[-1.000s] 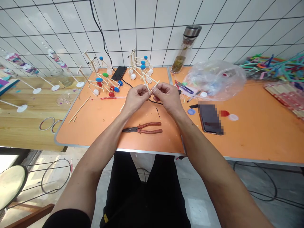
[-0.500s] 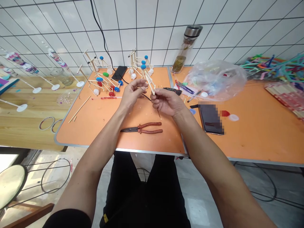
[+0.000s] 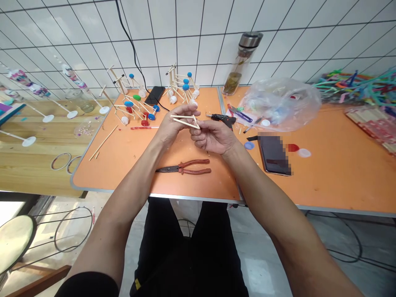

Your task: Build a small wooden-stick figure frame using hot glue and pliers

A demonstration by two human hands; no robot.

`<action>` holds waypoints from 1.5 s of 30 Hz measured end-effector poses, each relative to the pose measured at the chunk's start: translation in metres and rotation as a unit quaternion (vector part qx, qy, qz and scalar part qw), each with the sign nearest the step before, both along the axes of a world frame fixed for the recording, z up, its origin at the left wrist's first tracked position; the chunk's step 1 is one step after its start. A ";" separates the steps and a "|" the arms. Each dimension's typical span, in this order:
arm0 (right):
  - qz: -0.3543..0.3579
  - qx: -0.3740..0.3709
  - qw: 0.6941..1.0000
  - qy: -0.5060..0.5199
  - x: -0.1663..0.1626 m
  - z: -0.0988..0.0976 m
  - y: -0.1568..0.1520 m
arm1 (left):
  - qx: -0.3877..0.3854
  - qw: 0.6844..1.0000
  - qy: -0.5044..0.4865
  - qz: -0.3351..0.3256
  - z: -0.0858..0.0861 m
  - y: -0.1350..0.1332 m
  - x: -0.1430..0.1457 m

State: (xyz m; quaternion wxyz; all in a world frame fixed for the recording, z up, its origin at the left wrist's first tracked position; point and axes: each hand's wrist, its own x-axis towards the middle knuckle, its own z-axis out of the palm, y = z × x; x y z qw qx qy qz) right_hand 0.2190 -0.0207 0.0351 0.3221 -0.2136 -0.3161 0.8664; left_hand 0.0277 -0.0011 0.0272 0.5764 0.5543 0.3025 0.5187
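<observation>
My right hand (image 3: 213,137) pinches a small V-shaped frame of pale wooden sticks (image 3: 183,122) at its joined corner, between thumb and fingers. The stick ends point left, across the palm of my left hand (image 3: 173,126). That hand is open, its fingers curved behind the frame; whether they touch the sticks I cannot tell. Below the hands lie pliers with red-brown handles (image 3: 194,166), jaws to the left. Just past my right hand is a black tool with a thin tip (image 3: 222,119), which looks like a glue gun.
Stick models with coloured caps (image 3: 136,103) and another such model (image 3: 182,86) stand at the back. A dark phone (image 3: 155,95), a glass bottle (image 3: 235,76), a plastic bag (image 3: 283,105) and a purple-handled cutter (image 3: 243,114) are around them. Another phone (image 3: 274,156) lies at right.
The stick frame has turned from steeply upright to nearly level, its free ends swinging left over my left palm. My right hand has shifted slightly left and uncovered more of the black tool.
</observation>
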 end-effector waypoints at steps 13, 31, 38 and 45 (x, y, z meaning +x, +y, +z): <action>-0.238 0.250 0.917 -0.199 -0.003 -0.007 0.005 | -0.057 0.998 0.000 0.021 -0.001 0.005 -0.002; -0.311 0.278 0.866 -0.276 0.006 -0.011 0.014 | -0.124 0.989 0.055 0.060 0.014 0.001 -0.012; -0.314 0.305 0.852 -0.287 0.012 -0.009 0.014 | -0.132 0.987 0.088 0.036 0.015 0.001 -0.016; -0.283 0.342 0.832 -0.333 0.014 -0.001 0.009 | -0.134 0.986 0.094 0.030 0.016 0.003 -0.019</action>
